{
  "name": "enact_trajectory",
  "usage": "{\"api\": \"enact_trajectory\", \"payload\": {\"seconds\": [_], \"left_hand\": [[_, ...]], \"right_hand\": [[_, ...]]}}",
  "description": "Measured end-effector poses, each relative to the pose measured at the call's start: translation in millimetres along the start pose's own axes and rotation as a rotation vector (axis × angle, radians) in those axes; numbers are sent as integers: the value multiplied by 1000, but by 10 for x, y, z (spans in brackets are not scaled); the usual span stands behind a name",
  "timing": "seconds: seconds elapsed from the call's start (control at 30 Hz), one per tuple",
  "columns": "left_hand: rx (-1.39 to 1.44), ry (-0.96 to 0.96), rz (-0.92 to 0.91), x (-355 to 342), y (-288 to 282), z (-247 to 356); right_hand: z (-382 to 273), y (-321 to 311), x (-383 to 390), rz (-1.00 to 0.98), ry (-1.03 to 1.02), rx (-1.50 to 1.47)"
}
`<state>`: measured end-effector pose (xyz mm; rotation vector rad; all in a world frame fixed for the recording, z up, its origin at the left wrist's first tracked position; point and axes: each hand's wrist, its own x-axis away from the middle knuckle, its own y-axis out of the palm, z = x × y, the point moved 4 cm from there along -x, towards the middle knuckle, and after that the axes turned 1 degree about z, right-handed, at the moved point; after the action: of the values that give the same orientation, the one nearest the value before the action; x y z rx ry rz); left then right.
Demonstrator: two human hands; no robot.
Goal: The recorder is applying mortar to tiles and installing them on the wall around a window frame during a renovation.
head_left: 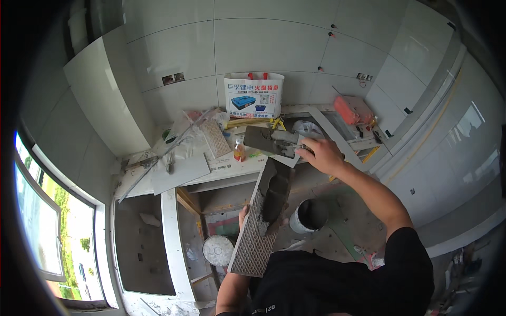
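Nearest the camera was the person's black short-sleeved shirt (pixel 342 284). Just beyond it, the left hand (pixel 243 216) held a long wall tile (pixel 253 250), tilted, its ridged back facing up. A few fingers were curled around the tile's 9 o'clock edge; the rest of that hand was hidden beneath it. Thick grey mortar (pixel 276 192) covered much of the tile's far half, leaving the near half mostly bare.

From the tile's middle, an open bucket (pixel 298 225) with a dark interior stood at 3 o'clock, and a round, pale-topped bucket (pixel 219 250) at 8 o'clock.

At 12 o'clock, around the tile's far end, was a flat rectangular trowel (pixel 268 141), its blade smeared with mortar. The right hand (pixel 322 156) gripped its handle, fingers closed; whether the blade touched the tile could not be told.

Farther off, on the white counter (pixel 224 167), a small bottle (pixel 239 151) with an orange-red label stood at 11 o'clock, near a second ridge-backed tile piece (pixel 215 139). A smooth grey panel (pixel 181 174) lay at 10 o'clock.

Beyond these, a white carrier bag (pixel 254 95) with red handles stood upright at 12 o'clock, and a red tool case (pixel 354 110) sat between 1 and 2 o'clock. Large pale tiles (pixel 269 45) covered the far wall; a window (pixel 39 216) stood at 9 o'clock.
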<state>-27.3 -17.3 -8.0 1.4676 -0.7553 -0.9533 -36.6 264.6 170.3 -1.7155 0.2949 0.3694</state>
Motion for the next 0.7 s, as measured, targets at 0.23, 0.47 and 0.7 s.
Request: {"api": "enact_trajectory", "payload": {"seconds": [0.23, 0.47, 0.7], "left_hand": [[-21, 166, 152, 229, -115, 341], [7, 320, 283, 303, -514, 510], [16, 312, 155, 317, -673, 639]], "right_hand": [[-367, 243, 590, -504, 606, -853], [-849, 695, 908, -877, 678, -906], [-1339, 631, 1237, -616, -153, -350]]}}
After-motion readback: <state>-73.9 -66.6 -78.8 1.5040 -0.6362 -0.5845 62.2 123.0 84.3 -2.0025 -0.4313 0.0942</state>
